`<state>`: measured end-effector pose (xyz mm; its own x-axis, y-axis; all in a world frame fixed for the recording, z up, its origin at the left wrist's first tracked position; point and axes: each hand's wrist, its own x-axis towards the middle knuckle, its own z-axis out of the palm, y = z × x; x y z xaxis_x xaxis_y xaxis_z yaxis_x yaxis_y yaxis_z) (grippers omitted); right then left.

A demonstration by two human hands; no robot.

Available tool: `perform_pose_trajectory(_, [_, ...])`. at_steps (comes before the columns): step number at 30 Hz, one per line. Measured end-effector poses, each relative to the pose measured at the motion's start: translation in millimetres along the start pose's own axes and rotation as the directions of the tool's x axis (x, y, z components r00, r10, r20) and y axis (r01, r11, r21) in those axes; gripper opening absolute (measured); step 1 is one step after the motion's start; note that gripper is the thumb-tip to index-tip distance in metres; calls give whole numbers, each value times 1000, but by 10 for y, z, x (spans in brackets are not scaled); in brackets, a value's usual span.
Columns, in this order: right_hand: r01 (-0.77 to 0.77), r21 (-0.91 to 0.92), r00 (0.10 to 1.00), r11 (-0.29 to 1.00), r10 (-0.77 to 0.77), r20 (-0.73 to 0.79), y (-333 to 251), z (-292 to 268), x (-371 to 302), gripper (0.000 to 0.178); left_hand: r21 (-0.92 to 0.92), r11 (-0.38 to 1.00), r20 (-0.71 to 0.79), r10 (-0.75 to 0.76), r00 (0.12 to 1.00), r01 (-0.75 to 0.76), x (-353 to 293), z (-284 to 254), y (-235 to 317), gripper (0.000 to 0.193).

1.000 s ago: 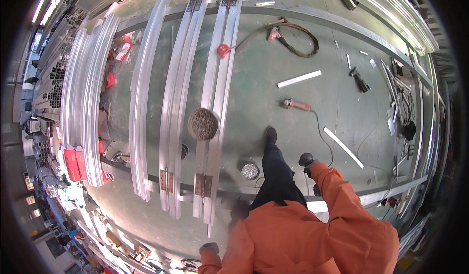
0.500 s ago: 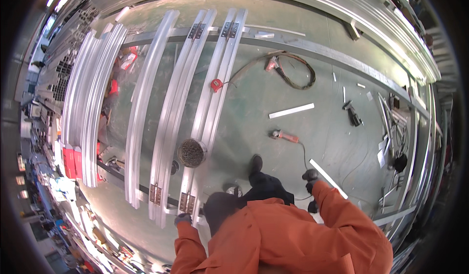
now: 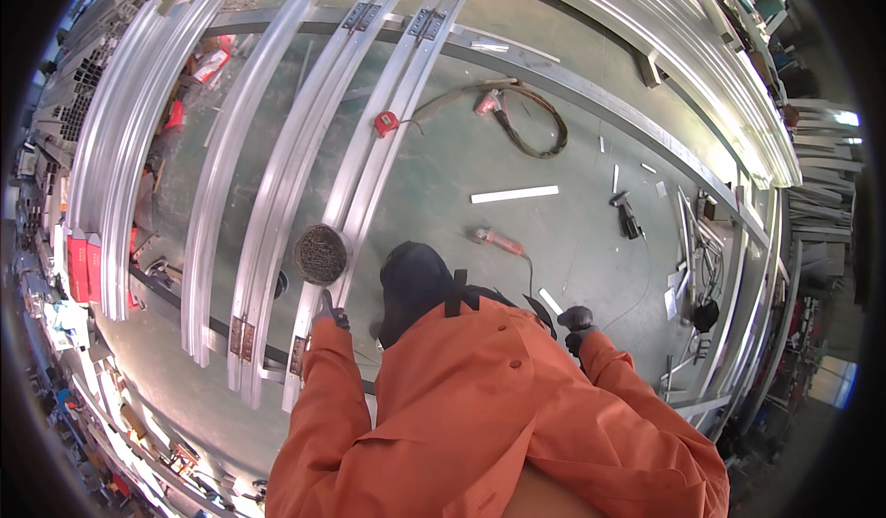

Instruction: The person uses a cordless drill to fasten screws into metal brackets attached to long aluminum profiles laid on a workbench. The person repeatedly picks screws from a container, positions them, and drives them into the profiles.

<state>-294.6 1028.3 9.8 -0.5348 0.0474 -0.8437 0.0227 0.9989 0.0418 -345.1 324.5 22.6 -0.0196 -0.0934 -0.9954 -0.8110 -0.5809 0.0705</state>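
My left hand (image 3: 334,315), in a dark grey glove, is over the near part of a long silver metal profile (image 3: 369,206), just below a round tub (image 3: 321,254) full of small brownish pieces. One of its fingers stretches toward the tub, and nothing shows in its grip. Out to the right, my right hand (image 3: 580,335) is closed in a dark glove around something dark and rounded that I cannot make out. Close to that hand, a white strip (image 3: 550,301) lies on the floor. Perforated metal plates (image 3: 427,25) sit at the profiles' far ends.
A red tape measure (image 3: 386,124) rests on the profiles. On the floor lie an orange angle grinder (image 3: 498,240), a red-handled tool with a coiled cable (image 3: 489,102), a black power tool (image 3: 627,215) and a white bar (image 3: 514,194). A metal beam (image 3: 572,81) crosses behind; more profiles (image 3: 152,149) stand left.
My left hand has moved up along the profile from its near end to beside the tub. My body leans further forward, and the whole view has shifted. My right hand stays closed.
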Motion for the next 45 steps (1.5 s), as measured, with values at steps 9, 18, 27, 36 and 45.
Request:
perform_pose_trajectory(9, [263,-127,946,956,-282,-162,-49,-998,-198,31,-421,899,317,20,948,122,799,463,165,56])
perform_pose_trajectory(18, [-299,332,954,895,285,91,-471,-1958,-28,28,-278,956,-67,80,995,-96,891,762,193,32])
perform_pose_trajectory(27, [-489,582,872,650,383,306,-847,-2490,-145,25,-214,967,75,-128,989,141,682,228,883,39])
perform_pose_trajectory(36, [-233,541,972,808,186,140,-429,-2474,538,22,-233,972,488,84,869,37,1071,1492,2240,25])
perform_pose_trajectory(45, [161,711,974,685,6,-226,746,-3636,883,20,-638,761,185,302,935,-119,757,4466,3103,16])
